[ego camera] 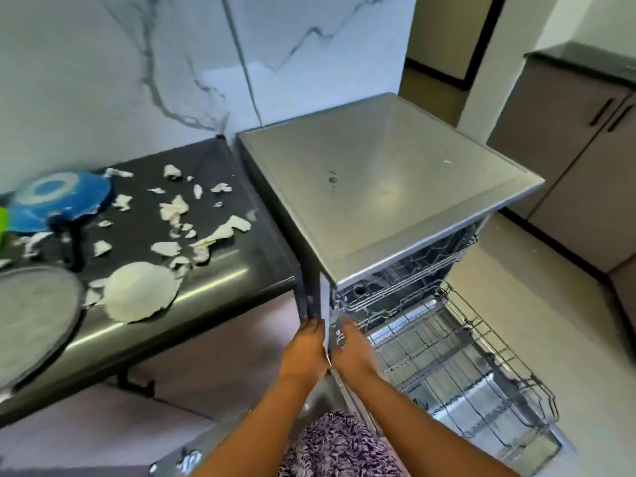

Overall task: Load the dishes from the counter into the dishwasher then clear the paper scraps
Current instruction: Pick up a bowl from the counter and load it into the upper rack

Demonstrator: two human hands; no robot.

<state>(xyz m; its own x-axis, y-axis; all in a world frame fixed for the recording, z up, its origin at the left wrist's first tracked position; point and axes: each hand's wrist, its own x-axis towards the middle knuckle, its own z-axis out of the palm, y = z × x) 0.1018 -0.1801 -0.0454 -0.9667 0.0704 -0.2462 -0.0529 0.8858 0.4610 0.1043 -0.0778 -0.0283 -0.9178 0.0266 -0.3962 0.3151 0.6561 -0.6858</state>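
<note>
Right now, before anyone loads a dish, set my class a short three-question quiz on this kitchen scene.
1. True or false: the pulled-out lower rack of the dishwasher already holds dishes.
2. Where is the white bowl? A on the counter; B in the lower rack; C on top of the dishwasher.
3. In two words, what lies scattered across the counter?
Key: 1 false; 2 A; 3 paper scraps.
</note>
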